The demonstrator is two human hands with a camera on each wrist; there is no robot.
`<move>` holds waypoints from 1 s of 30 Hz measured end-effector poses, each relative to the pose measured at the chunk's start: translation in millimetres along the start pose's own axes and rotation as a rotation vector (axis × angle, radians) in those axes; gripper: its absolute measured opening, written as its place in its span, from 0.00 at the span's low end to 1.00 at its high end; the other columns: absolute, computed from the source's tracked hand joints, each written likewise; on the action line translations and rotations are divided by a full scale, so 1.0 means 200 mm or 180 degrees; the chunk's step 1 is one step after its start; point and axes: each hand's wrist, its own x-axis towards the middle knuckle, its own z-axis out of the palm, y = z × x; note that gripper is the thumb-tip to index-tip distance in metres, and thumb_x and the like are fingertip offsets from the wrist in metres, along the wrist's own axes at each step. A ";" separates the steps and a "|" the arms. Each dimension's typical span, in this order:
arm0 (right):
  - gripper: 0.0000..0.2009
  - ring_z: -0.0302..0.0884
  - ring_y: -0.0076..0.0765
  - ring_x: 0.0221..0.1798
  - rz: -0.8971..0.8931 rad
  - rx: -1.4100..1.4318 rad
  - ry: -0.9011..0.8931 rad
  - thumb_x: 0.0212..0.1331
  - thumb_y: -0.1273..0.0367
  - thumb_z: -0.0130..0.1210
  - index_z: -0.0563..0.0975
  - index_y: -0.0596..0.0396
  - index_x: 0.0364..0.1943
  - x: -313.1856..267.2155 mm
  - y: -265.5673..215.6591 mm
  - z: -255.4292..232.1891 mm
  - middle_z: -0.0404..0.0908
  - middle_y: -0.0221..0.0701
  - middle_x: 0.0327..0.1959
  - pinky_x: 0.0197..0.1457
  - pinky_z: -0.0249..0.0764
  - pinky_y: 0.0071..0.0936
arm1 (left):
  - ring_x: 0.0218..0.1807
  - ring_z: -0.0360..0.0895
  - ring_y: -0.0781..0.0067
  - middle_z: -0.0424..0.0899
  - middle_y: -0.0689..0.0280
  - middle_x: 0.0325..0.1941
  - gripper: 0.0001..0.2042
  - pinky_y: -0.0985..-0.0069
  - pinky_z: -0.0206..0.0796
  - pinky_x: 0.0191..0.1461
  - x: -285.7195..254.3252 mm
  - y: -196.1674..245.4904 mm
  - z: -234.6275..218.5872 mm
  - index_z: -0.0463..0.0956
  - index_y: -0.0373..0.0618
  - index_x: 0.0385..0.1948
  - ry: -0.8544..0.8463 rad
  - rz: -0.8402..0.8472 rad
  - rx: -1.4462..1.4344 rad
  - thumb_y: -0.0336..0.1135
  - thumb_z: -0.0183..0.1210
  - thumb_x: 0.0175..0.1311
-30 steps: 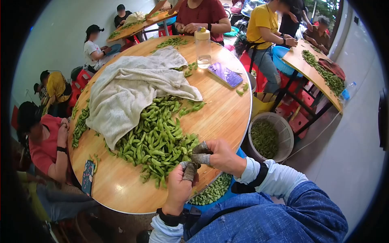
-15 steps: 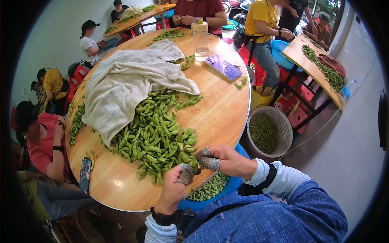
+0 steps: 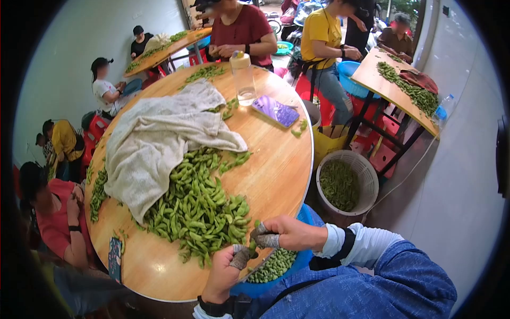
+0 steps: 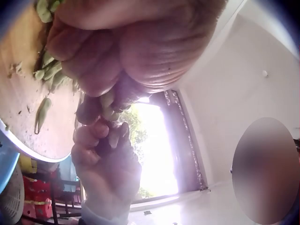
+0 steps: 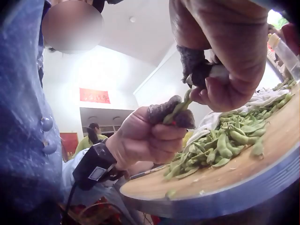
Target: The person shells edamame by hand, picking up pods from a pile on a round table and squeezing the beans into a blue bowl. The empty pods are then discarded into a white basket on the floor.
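Note:
A green soybean pod (image 5: 178,111) runs between my two hands at the table's near edge. My left hand (image 3: 222,274) pinches it between thumb and forefinger, both in dark grey finger covers, as the right wrist view shows. My right hand (image 3: 297,234), with similar covers, pinches the pod's upper end. In the left wrist view, part of the pod (image 4: 108,104) shows between the hands' fingertips. A heap of pods (image 3: 196,212) lies on the round wooden table (image 3: 276,175) just beyond my hands. Below them, shelled green beans (image 3: 273,266) fill a blue basin (image 3: 304,260).
A pale towel (image 3: 159,138) covers part of the heap. A bottle (image 3: 243,80) and a purple phone (image 3: 275,111) stand farther back; a dark-cased phone (image 3: 115,260) lies at the left edge. A white basket of pods (image 3: 372,186) sits on the floor at right. Several people work around.
The head view has shifted, so the far tables sit farther left in it. Both hands stay together at the table edge; a green pod now shows between their fingertips.

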 end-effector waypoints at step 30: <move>0.09 0.64 0.15 0.32 0.0060 0.0026 -0.0042 0.58 0.70 0.48 0.73 0.63 0.35 -0.02 -0.02 -0.01 0.73 0.23 0.27 0.36 0.64 0.18 | 0.28 0.66 0.87 0.75 0.72 0.26 0.07 0.88 0.57 0.31 -0.01 0.04 0.01 0.75 0.36 0.32 0.0078 0.0074 0.0152 0.21 0.47 0.54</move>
